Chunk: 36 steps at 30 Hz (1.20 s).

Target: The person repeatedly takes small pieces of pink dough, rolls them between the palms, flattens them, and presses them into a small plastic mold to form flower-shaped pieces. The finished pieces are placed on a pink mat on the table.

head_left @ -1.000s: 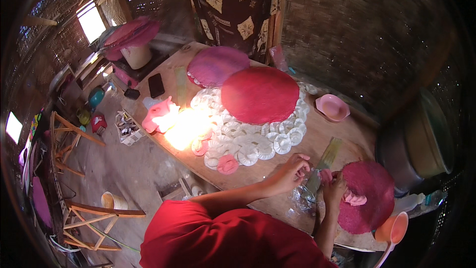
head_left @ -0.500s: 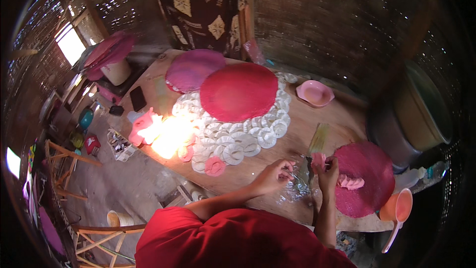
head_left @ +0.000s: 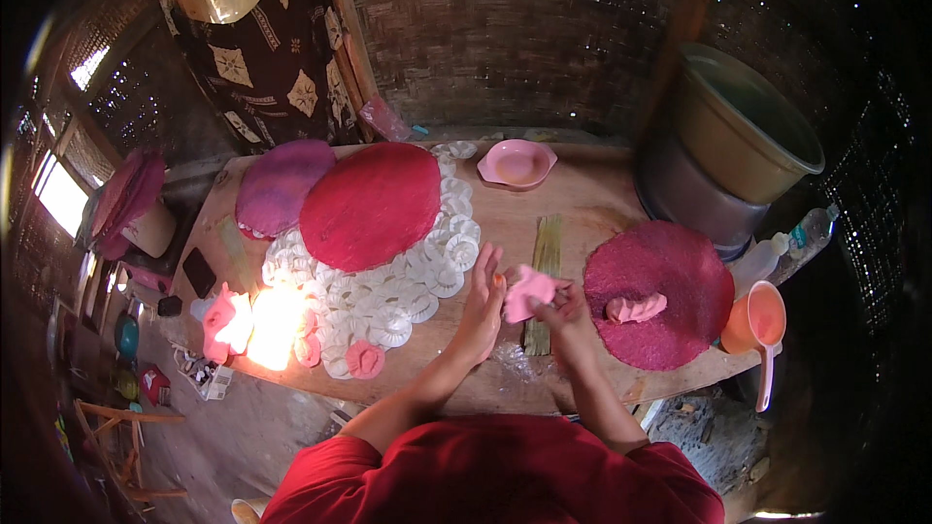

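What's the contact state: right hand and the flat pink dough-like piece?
Touching: head view shows the right hand holding the flat pink dough-like piece, thumb over its edge.

This looks like a workshop (woven walls (head_left: 505, 49), wooden table (head_left: 507, 216))

The person (head_left: 505, 497) here wears a red shirt (head_left: 529, 456); its short sleeves (head_left: 332, 466) leave both forearms (head_left: 413, 398) uncovered, and left hand (head_left: 480, 318) and right hand (head_left: 571, 320) are likewise bare.

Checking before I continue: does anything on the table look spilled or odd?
No spill shows, but a glaring white patch of light washes out the front left of the brown wooden table, hiding detail.
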Each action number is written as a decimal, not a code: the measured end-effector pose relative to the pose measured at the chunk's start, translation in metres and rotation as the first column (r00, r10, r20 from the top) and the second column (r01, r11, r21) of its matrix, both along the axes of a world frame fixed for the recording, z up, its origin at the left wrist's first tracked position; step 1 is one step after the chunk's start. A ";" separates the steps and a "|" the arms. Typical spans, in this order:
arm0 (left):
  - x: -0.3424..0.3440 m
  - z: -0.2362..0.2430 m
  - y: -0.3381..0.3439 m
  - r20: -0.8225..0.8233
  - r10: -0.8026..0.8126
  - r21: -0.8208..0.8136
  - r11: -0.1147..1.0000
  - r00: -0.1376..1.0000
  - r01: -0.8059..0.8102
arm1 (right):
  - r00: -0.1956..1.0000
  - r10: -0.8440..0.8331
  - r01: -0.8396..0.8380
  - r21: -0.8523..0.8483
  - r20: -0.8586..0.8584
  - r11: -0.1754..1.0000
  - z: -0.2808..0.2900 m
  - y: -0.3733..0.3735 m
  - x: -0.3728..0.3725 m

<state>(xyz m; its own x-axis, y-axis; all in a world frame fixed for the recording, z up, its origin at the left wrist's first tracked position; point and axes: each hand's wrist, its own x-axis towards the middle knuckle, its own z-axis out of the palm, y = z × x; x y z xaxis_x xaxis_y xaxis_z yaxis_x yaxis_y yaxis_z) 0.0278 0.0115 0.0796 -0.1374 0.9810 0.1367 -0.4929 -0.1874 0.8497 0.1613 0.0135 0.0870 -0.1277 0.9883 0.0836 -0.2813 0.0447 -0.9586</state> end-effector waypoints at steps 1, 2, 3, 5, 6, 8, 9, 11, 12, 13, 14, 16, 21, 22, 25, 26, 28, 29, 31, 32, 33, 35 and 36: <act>0.001 0.003 0.006 0.147 -0.032 -0.018 0.999 0.989 0.035 | 0.991 -0.026 0.022 0.031 0.132 0.999 0.001 -0.012 -0.015; 0.000 0.007 0.010 0.122 -0.092 -0.073 0.992 0.988 0.102 | 0.967 -0.048 0.026 0.091 0.249 0.996 0.004 -0.021 -0.023; -0.003 0.011 0.012 0.109 -0.153 -0.113 0.980 0.982 0.165 | 0.794 -0.250 -0.010 0.422 0.554 0.907 0.009 -0.027 -0.026; -0.009 0.015 0.011 0.197 -0.258 -0.120 0.951 0.946 0.284 | 0.554 -0.529 -0.199 0.719 0.643 0.666 0.022 -0.030 -0.026; -0.011 0.014 0.010 0.295 -0.302 -0.178 0.915 0.906 0.363 | 0.515 -0.515 -0.207 0.682 0.686 0.702 0.030 -0.027 -0.022; -0.013 0.003 0.003 0.485 -0.427 -0.102 0.839 0.763 0.534 | 0.496 -0.542 -0.169 0.688 0.678 0.706 0.050 -0.016 -0.009; -0.010 -0.007 -0.002 0.579 -0.355 -0.261 0.772 0.734 0.580 | 0.528 -0.517 -0.145 0.672 0.674 0.727 0.057 -0.013 -0.012; -0.001 -0.030 -0.007 0.666 -0.332 -0.277 0.722 0.668 0.635 | 0.589 -0.431 -0.328 0.689 0.684 0.646 0.069 -0.012 -0.021; 0.002 -0.042 -0.007 0.699 -0.358 -0.213 0.722 0.619 0.658 | 0.597 -0.390 -0.421 0.687 0.701 0.592 0.073 -0.014 -0.027; 0.002 -0.053 -0.008 0.717 -0.394 -0.149 0.720 0.575 0.678 | 0.620 -0.382 -0.443 0.708 0.685 0.550 0.075 -0.018 -0.031; -0.001 -0.061 -0.006 0.734 -0.434 -0.080 0.709 0.523 0.701 | 0.611 -0.374 -0.487 0.704 0.698 0.517 0.076 -0.023 -0.034; -0.005 -0.074 -0.008 0.740 -0.508 0.036 0.684 0.441 0.728 | 0.649 -0.341 -0.488 0.715 0.680 0.500 0.075 -0.025 -0.041; -0.011 -0.089 -0.012 0.726 -0.612 0.186 0.612 0.312 0.769 | 0.849 -0.198 -0.306 0.762 0.490 0.571 0.065 0.000 -0.047; -0.011 -0.091 -0.012 0.725 -0.623 0.203 0.600 0.293 0.774 | 0.792 -0.211 -0.339 0.701 0.573 0.628 0.063 0.003 -0.046; -0.010 -0.097 -0.014 0.720 -0.647 0.241 0.572 0.251 0.784 | 0.688 -0.282 -0.404 0.676 0.669 0.617 0.059 0.003 -0.044; -0.010 -0.099 -0.015 0.717 -0.656 0.254 0.562 0.237 0.787 | 0.725 -0.233 -0.472 0.714 0.648 0.517 0.058 -0.002 -0.043; -0.008 -0.102 -0.015 0.712 -0.669 0.269 0.542 0.214 0.796 | 0.725 -0.175 -0.608 0.739 0.666 0.291 0.059 -0.016 -0.040; -0.007 -0.104 -0.015 0.712 -0.672 0.277 0.536 0.204 0.797 | 0.773 -0.138 -0.575 0.776 0.619 0.258 0.060 -0.022 -0.041; -0.005 -0.107 -0.015 0.710 -0.678 0.286 0.527 0.192 0.800 | 0.836 -0.094 -0.520 0.836 0.540 0.175 0.062 -0.031 -0.042; -0.004 -0.108 -0.014 0.711 -0.679 0.293 0.523 0.183 0.800 | 0.849 -0.062 -0.501 0.838 0.524 0.214 0.061 -0.034 -0.043; -0.003 -0.109 -0.015 0.711 -0.682 0.299 0.514 0.172 0.804 | 0.866 -0.039 -0.475 0.844 0.499 0.249 0.059 -0.037 -0.043; -0.003 -0.112 -0.015 0.707 -0.689 0.314 0.507 0.159 0.803 | 0.898 0.001 -0.411 0.839 0.440 0.356 0.050 -0.040 -0.045; -0.003 -0.113 -0.016 0.705 -0.693 0.322 0.506 0.155 0.800 | 0.914 0.016 -0.373 0.823 0.405 0.428 0.042 -0.042 -0.046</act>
